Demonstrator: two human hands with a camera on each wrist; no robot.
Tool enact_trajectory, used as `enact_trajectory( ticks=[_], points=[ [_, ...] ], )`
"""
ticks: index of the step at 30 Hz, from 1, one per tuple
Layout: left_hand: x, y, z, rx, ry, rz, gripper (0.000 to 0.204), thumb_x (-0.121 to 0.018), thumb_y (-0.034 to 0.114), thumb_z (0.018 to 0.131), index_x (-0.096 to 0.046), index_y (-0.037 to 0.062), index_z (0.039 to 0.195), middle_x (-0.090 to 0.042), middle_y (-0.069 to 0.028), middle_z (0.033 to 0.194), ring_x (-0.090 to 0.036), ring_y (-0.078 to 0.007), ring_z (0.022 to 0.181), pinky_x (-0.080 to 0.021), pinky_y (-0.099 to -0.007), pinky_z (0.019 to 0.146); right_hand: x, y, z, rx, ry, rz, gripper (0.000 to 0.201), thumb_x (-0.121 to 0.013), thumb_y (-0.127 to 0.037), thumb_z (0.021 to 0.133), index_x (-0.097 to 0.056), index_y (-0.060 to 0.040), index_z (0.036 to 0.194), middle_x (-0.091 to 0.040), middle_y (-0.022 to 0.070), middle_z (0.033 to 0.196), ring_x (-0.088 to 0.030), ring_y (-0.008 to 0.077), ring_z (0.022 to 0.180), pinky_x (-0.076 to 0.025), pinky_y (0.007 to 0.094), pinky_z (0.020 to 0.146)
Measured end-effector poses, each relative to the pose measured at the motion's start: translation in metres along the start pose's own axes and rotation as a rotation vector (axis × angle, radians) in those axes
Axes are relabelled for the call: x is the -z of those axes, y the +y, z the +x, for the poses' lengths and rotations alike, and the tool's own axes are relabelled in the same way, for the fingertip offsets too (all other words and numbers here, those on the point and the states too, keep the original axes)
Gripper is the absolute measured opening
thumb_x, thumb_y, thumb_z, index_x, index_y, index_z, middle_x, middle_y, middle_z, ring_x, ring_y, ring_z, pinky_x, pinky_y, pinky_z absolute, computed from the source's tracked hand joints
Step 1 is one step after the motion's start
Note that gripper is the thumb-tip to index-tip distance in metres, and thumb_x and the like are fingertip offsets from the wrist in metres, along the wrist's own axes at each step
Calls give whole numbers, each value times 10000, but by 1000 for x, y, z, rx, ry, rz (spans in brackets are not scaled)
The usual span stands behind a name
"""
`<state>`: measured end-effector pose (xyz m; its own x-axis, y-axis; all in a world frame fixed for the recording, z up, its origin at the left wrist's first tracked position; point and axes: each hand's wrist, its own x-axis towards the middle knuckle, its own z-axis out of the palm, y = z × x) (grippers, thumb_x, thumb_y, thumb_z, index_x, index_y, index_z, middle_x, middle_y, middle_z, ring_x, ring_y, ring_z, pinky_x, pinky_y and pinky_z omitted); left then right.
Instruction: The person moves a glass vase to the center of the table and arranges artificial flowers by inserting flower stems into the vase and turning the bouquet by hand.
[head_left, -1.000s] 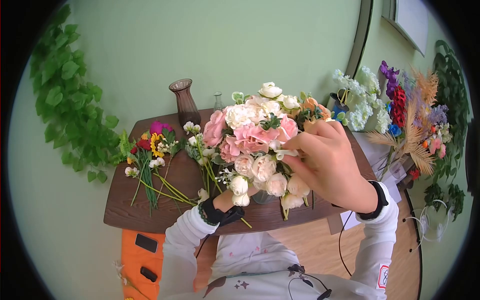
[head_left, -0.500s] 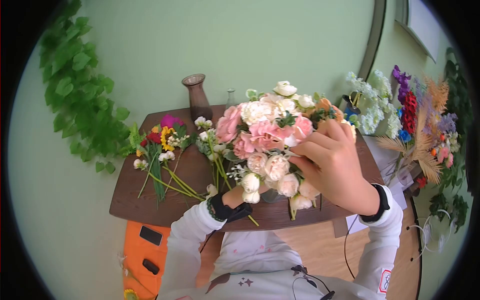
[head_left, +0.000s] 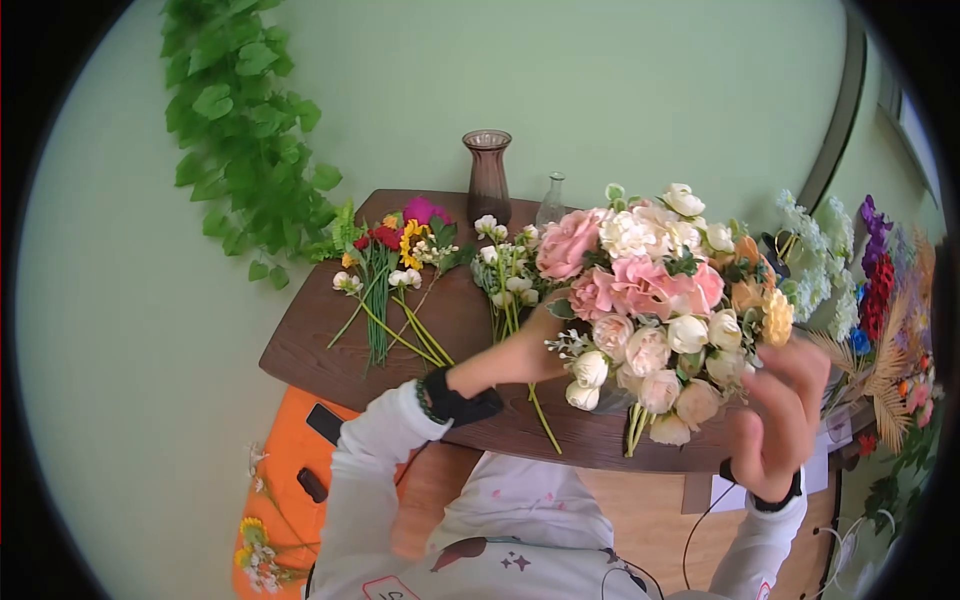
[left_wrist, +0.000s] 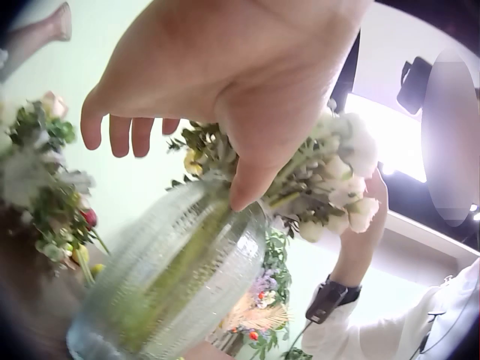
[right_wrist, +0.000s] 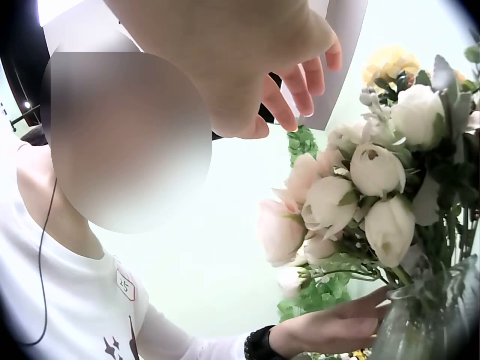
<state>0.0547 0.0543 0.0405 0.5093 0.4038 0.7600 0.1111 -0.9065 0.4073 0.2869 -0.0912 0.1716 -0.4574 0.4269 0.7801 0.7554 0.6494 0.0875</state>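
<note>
1. Right grip (head_left: 780, 415) has its fingers apart and loosely bent, with nothing held; it hangs just beside the soft yellow bloom (head_left: 778, 318) on the right side of the bouquet. Whether a fingertip touches that bloom is hard to tell.
2. Left grip (left_wrist: 225, 82) has its fingers extended and apart, reaching past the ribbed clear glass vase (left_wrist: 165, 277), while its thumb lies over the rim. How firmly it presses cannot be told; in the head view the blossoms largely hide it.
3. Full, rounded bouquet (head_left: 645, 285) of pink, cream, white and peach flowers with green leaves stands in the ribbed vase, toward the right part of the dark brown wooden tabletop (head_left: 310, 320).
4. Behind it stand a tall fluted brown-tinted glass vase (head_left: 488, 180) and, to that vase's right, a small clear glass vase with a narrow neck (head_left: 552, 205).
5. Left of the bouquet lie white flowers with long green stems (head_left: 510, 290), and farther left a loose cluster of red, magenta and yellow flowers (head_left: 405, 240).
6. Black bands circle both wrists below white sleeves.
7. On an orange surface (head_left: 290, 440) beside the tabletop rest a dark phone (head_left: 325, 423) and a small black device (head_left: 313, 486).
</note>
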Motion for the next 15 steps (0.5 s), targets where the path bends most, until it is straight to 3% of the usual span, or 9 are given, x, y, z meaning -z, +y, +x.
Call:
enact_trajectory(
  ticks=[1, 3, 5, 7, 9, 10, 12, 13, 15],
  points=[
    [8, -10, -8, 206, 27, -56, 446, -668, 179, 707, -487, -27, 1059, -546, -183, 1002, -515, -305, 973, -397, -366, 862, 3, 2, -10, 7, 15, 40, 198, -536, -165, 723, -586, -42, 869, -525, 145, 919, -465, 309, 820, -384, 443, 740],
    [36, -27, -25, 475, -112, 71, 412, -638, 213, 744, -494, -20, 1052, -549, -176, 991, -533, -285, 929, -417, -352, 830, 0, 2, -27, 3, 72, 110, 163, -519, -185, 757, -570, -37, 803, -529, 136, 849, -476, 287, 741, -389, 433, 676],
    [66, -49, -46, 707, -143, -76, 370, -623, 217, 763, -506, -17, 1024, -571, -151, 957, -560, -246, 862, -448, -334, 763, -2, 4, -45, -53, 113, 222, 155, -500, -171, 785, -549, -26, 760, -533, 120, 764, -470, 255, 643, -380, 386, 593],
    [98, -71, -68, 867, -206, 38, 262, -587, 193, 802, -516, 21, 987, -578, -59, 879, -564, -157, 808, -452, -285, 699, -9, 4, -60, -96, 144, 279, 157, -492, -157, 794, -542, -19, 740, -529, 113, 722, -460, 238, 603, -366, 357, 561],
    [122, -97, -95, 926, -152, 248, 235, -593, 241, 794, -562, 24, 881, -593, -66, 771, -574, -140, 706, -456, -287, 620, -17, 5, -73, -142, 175, 331, 164, -484, -144, 803, -534, -12, 719, -526, 105, 680, -450, 221, 563, -353, 328, 528],
    [132, -110, -108, 929, -152, 250, 235, -593, 241, 794, -562, 24, 881, -593, -66, 771, -574, -140, 706, -456, -287, 620, -20, 5, -80, -221, 170, 348, 171, -479, -132, 806, -533, -8, 701, -522, 103, 663, -449, 211, 556, -347, 310, 517],
    [145, -123, -123, 1059, -226, 545, 346, -609, 345, 747, -610, 1, 713, -590, -136, 609, -578, -238, 559, -469, -331, 573, -28, 5, -91, -362, 174, 363, 207, -475, -108, 810, -518, 7, 642, -510, 95, 623, -445, 189, 537, -336, 276, 501],
    [146, -124, -126, 1063, -225, 547, 346, -609, 345, 747, -610, 1, 713, -590, -136, 609, -578, -238, 559, -469, -331, 573, -32, 6, -96, -361, 173, 367, 207, -475, -108, 810, -518, 7, 642, -510, 95, 623, -445, 189, 537, -336, 276, 501],
    [149, -116, -123, 1278, -312, 536, 450, -599, 411, 728, -590, -5, 555, -549, -143, 512, -544, -273, 477, -460, -334, 537, -40, 7, -104, -531, 177, 395, 221, -477, -106, 813, -502, 13, 629, -506, 90, 617, -445, 177, 536, -337, 271, 503]
  ],
)
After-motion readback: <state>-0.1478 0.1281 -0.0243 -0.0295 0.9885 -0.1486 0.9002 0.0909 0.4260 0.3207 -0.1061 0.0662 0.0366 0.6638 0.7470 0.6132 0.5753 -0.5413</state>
